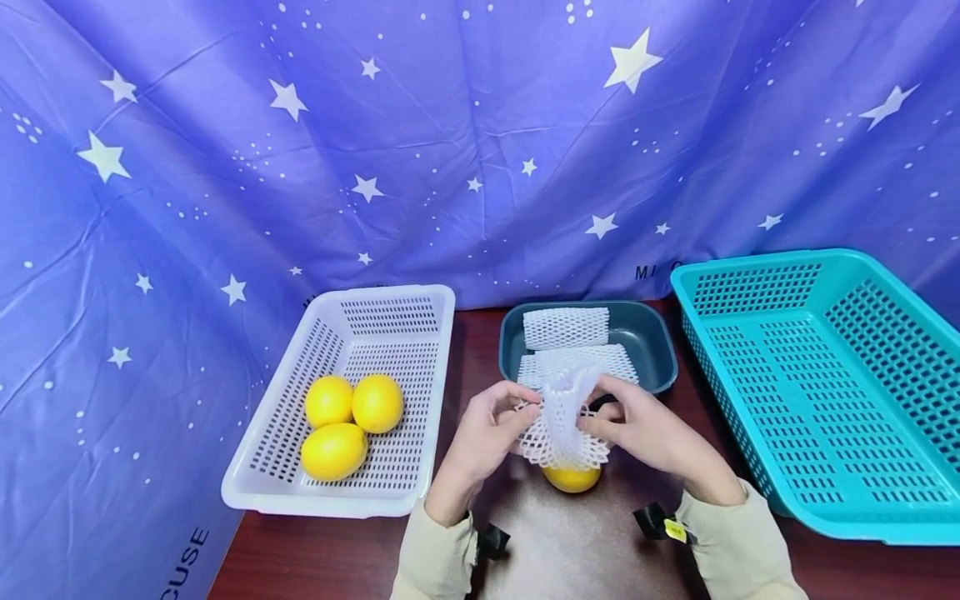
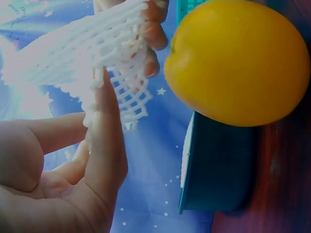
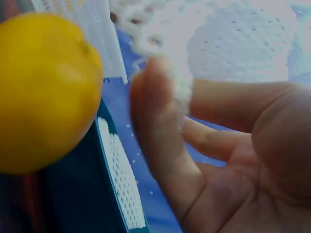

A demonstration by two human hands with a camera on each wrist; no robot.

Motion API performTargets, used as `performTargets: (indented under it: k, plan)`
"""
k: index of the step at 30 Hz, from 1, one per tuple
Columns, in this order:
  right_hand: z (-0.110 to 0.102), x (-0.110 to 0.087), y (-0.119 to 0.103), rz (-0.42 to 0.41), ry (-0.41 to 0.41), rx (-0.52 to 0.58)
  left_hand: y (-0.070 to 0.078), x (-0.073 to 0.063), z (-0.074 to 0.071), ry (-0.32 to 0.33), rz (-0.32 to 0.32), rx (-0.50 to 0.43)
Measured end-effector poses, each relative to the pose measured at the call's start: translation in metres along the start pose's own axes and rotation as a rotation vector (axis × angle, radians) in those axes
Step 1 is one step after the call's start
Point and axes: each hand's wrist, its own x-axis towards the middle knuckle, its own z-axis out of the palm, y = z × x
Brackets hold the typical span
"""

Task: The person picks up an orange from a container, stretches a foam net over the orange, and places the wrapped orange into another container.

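Observation:
Both hands hold a white foam net sleeve (image 1: 564, 421) by its lower rim, one on each side. My left hand (image 1: 489, 425) pinches its left edge between thumb and fingers. On the other side my right hand (image 1: 637, 421) pinches the right edge. Directly below the sleeve a yellow lemon-like fruit (image 1: 572, 479) rests on the table, its top hidden in the head view. Both wrist views show that fruit (image 2: 238, 63) whole or nearly so, apart from the net (image 3: 160, 34). Behind the hands, a dark teal tray (image 1: 656, 350) contains more white foam nets (image 1: 566, 327).
A white perforated basket (image 1: 397, 333) with three yellow fruits (image 1: 333, 452) stands at the left. To the right is a turquoise perforated basket (image 1: 795, 400). A blue star-patterned cloth (image 1: 480, 150) hangs behind the dark red table (image 1: 322, 558).

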Motion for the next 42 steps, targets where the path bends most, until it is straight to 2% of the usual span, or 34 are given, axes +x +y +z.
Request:
performTargets:
  k: [5, 10, 16, 22, 27, 35, 42]
  plan:
    - [-0.001, -0.001, 0.001, 0.014, 0.019, -0.087, -0.003, 0.001, -0.002, -0.041, -0.003, 0.039]
    - [-0.001, -0.002, 0.002, 0.037, 0.043, -0.124, -0.005, 0.002, -0.003, -0.061, -0.011, 0.059]
    - [0.000, -0.002, 0.004, 0.067, 0.029, -0.125, -0.007, 0.002, -0.002, -0.046, -0.025, 0.108]
    - [0.001, -0.003, 0.006, 0.068, 0.016, -0.141, -0.009, 0.002, 0.000, -0.017, -0.030, 0.228]
    - [-0.001, -0.002, 0.008, 0.043, -0.004, -0.124, -0.014, 0.004, 0.000, -0.025, -0.040, 0.306]
    - [-0.003, -0.002, 0.013, 0.037, -0.030, -0.104, -0.016, 0.005, 0.001, -0.060, -0.021, 0.296]
    - [-0.005, -0.003, 0.015, 0.029, -0.024, -0.139, -0.017, 0.006, 0.000, -0.080, -0.004, 0.337]
